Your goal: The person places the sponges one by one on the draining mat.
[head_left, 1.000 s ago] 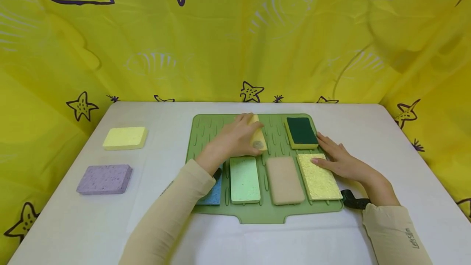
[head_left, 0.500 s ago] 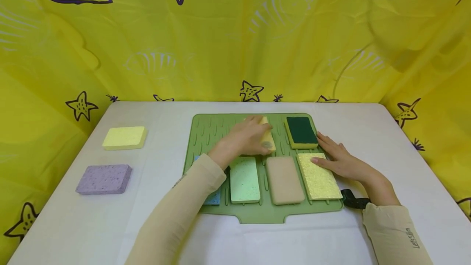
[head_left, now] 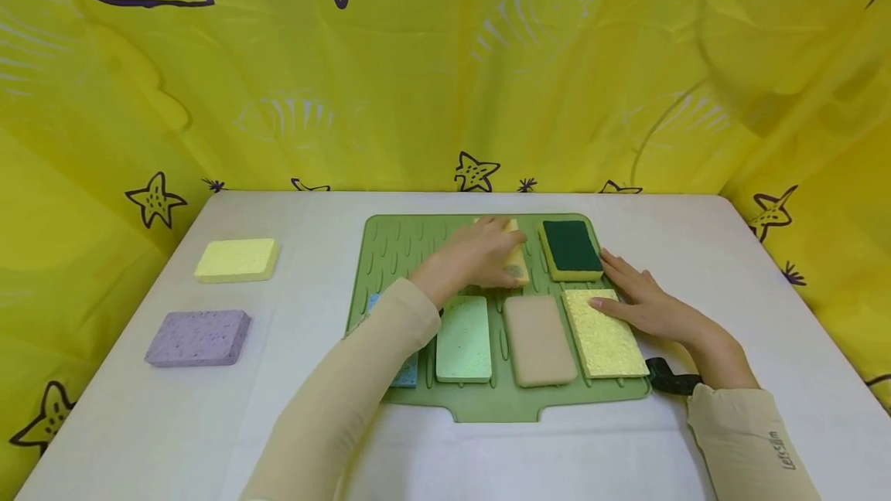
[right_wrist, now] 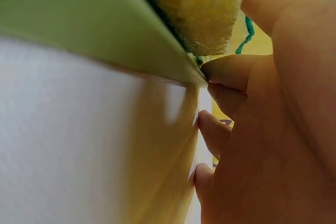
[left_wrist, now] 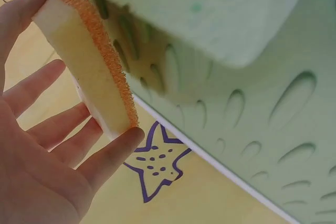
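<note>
My left hand (head_left: 480, 253) grips a pale yellow sponge (head_left: 516, 257) by its edges, over the upper middle of the green ridged mat (head_left: 397, 242). In the left wrist view, an orange scouring layer (left_wrist: 107, 51) covers one face of that sponge, with the thumb at one end and fingertips along the others. At the mat's right edge, my right hand (head_left: 654, 308) lies with extended fingers, its fingertips beside the dark green-topped sponge (head_left: 571, 247). Its thumb rests on a speckled yellow sponge (head_left: 604, 335).
Along the mat's front row lie a beige sponge (head_left: 539, 342), a mint green sponge (head_left: 463, 340) and a blue sponge (head_left: 406, 374) partly hidden by the left sleeve. Left of the mat, a pale yellow sponge (head_left: 237, 260) and a purple sponge (head_left: 198, 339) lie on the white table (head_left: 292, 284).
My left hand has carried the pale yellow sponge rightward across the mat, closer to the dark green-topped sponge. My right hand has stayed in place.
</note>
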Motion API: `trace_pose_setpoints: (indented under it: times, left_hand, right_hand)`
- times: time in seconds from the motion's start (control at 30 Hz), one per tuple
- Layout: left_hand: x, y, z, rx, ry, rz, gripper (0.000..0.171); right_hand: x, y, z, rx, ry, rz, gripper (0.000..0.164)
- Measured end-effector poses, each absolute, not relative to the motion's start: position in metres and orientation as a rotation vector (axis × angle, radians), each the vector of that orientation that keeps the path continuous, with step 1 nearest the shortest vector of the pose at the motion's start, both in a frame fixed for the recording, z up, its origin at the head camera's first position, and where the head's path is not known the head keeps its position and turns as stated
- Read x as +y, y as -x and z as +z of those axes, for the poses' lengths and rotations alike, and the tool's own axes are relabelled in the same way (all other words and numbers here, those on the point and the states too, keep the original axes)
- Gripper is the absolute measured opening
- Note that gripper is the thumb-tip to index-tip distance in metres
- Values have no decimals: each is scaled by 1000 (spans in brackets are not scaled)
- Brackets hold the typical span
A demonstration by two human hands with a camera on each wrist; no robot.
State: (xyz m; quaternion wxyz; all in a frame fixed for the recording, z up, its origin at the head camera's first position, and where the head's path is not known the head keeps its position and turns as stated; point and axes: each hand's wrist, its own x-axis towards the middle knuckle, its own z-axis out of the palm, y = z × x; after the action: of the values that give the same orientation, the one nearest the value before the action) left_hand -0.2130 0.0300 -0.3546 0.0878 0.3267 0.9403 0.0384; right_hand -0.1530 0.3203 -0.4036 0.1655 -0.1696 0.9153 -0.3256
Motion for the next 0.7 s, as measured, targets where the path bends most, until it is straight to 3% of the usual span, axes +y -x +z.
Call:
trace_pose_setpoints:
  times: [0.37,0.7]
  left_hand:
    - [41,218,-348,2767,-983,96,71]
    - [50,220,-355,2739,-952,57,83]
  right_hand:
    - [320,153,-403,2604,479,-934,88]
    - [321,154,-404,2599,488,-934,87]
